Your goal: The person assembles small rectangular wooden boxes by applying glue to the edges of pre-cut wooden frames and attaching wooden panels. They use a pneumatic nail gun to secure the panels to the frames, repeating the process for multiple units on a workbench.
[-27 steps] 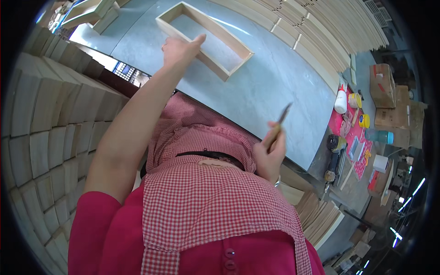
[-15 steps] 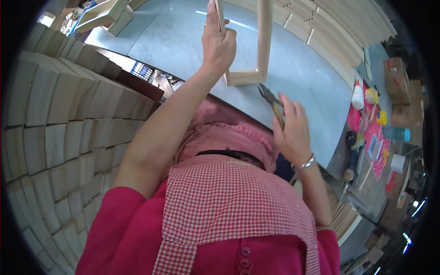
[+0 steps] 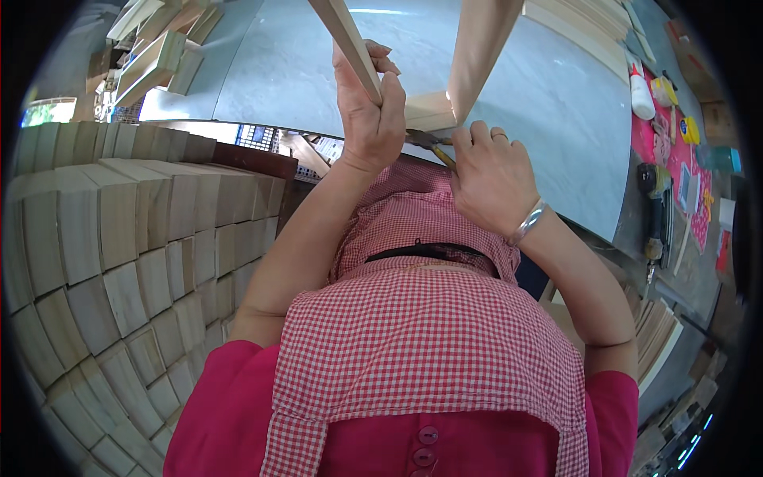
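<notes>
My left hand (image 3: 370,111) is closed around one side of a pale wooden frame (image 3: 486,52), which stands tilted up over the near edge of the worktable. In my right hand (image 3: 497,175) is a pair of pliers (image 3: 433,145) with dark jaws and yellowish handles. The jaws lie close to the underside of the frame's near rail, between my two hands. Whether they touch the wood I cannot tell. The far part of the frame runs out of the picture at the top.
Stacked wooden pieces (image 3: 119,215) form a wall on the left. More wooden frames (image 3: 155,67) sit at the far left of the grey worktable (image 3: 278,63). On the right are a white glue bottle (image 3: 641,95), a black-handled tool (image 3: 655,215) and a pink sheet (image 3: 699,203). Wood strips (image 3: 584,28) lie at the back.
The frame has been tilted up and drawn toward me. My right hand has turned and brought the pliers leftward to the frame's near rail.
</notes>
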`<state>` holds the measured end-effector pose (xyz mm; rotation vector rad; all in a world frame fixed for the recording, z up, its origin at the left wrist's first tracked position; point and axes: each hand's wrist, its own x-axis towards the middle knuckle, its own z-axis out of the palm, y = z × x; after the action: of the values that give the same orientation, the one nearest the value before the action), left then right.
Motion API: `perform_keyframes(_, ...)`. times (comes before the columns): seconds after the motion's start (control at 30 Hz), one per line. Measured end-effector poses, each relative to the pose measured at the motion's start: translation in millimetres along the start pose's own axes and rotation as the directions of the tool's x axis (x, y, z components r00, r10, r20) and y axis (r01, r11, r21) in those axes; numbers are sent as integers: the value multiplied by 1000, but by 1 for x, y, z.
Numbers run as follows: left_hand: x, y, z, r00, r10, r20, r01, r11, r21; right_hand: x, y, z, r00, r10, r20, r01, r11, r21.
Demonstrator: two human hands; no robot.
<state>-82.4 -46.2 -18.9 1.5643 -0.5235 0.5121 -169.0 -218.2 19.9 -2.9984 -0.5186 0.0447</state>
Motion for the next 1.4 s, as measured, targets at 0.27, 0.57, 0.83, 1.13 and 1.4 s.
perform_keyframes(0.27,-5,-8,0,997,60,44,-63,995,73,1,-2,13,1000,22,17,-22,1000,-10)
perform_keyframes(0.57,-4,4,4,999,21,47,-19,999,-40,3,-2,27,999,44,0,-44,999,27)
perform_keyframes(0.83,-4,9,8,999,-31,15,31,999,-43,18,0,23,982,91,164,-116,982,147)
perform_keyframes(1.13,-6,6,1,995,-31,-97,33,999,24,26,12,12,923,287,258,-385,665,639)
perform_keyframes(1.4,2,8,1,998,-49,-33,51,995,84,-99,29,-16,890,406,-208,-222,784,580)
